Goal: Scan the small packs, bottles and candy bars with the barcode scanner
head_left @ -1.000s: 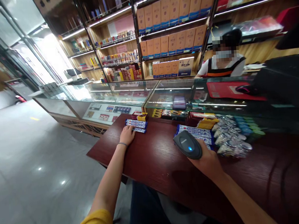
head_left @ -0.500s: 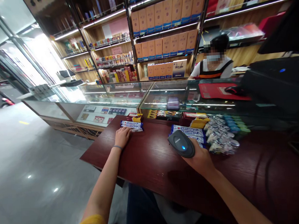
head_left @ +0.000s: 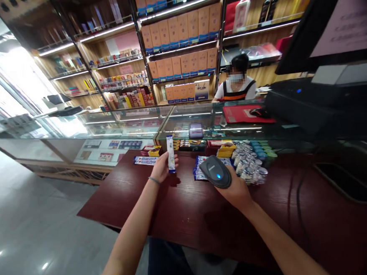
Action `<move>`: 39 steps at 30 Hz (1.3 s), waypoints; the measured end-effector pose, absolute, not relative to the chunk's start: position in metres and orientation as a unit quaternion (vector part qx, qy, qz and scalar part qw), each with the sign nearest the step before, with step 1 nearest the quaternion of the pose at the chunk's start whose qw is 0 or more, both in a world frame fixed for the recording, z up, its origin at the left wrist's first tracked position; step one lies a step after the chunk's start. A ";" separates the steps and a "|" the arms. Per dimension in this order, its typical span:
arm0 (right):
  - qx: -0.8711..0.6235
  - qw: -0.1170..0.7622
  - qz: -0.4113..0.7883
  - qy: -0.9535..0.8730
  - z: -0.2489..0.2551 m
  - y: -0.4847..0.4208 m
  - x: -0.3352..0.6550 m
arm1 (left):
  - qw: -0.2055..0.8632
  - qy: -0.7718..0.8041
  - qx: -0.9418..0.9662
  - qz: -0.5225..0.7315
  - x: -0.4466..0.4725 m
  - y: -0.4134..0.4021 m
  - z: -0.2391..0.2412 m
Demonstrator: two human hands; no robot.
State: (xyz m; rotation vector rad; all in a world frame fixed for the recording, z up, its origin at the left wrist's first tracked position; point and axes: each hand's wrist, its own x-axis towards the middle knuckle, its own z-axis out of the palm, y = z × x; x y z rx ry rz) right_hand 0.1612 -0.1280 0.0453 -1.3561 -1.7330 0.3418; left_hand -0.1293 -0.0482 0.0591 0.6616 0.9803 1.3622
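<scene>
My left hand [head_left: 161, 167] holds a slim white-and-blue wrapped snack bar [head_left: 171, 154] upright above the table. My right hand [head_left: 235, 188] is closed round a black barcode scanner [head_left: 216, 172] with a lit blue light; its head points toward the left hand. Flat on the table left of my left hand lie more blue-and-white bars [head_left: 145, 160]. Behind the scanner is another pile of such bars [head_left: 199, 170], partly covered by it. Right of that pile stand several small clear jars with silvery lids [head_left: 249, 162].
Yellow packets [head_left: 226, 150] and green-lidded items [head_left: 268, 148] line the back of the dark red table [head_left: 119, 200]. A glass display counter [head_left: 122, 121] runs behind. A masked person [head_left: 238, 87] is beyond it. At right are a monitor [head_left: 314, 23] and a dark phone-like slab [head_left: 346, 182].
My left hand has lifted one wrapped bar from the left pile and turned it upright, moving toward the scanner. My right hand still holds the scanner. The view has shifted right.
</scene>
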 end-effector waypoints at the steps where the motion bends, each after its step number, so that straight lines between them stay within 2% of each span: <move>1: -0.553 0.446 0.144 -0.689 0.046 -0.128 0.163 | 0.654 0.410 0.267 0.577 -0.118 -0.045 0.059; 6: -0.574 0.452 0.165 -0.663 0.052 -0.125 0.172 | 0.739 0.331 0.218 0.544 -0.077 -0.041 0.048; 14: -0.571 0.320 0.151 -0.741 0.063 -0.118 0.184 | 0.731 0.314 0.271 0.541 -0.079 -0.056 0.026; 23: -0.580 0.256 0.116 -0.764 0.062 -0.119 0.184 | 0.727 0.321 0.287 0.535 -0.078 -0.059 0.032; 34: -0.599 0.388 0.171 -0.679 0.066 -0.122 0.181 | 0.794 0.295 0.171 0.503 -0.078 -0.059 0.040; 37: -0.608 0.447 0.161 -0.636 0.063 -0.118 0.186 | 0.758 0.304 0.226 0.531 -0.074 -0.060 0.039; 39: -0.606 0.480 0.149 -0.617 0.062 -0.114 0.191 | 0.696 0.330 0.299 0.564 -0.069 -0.061 0.038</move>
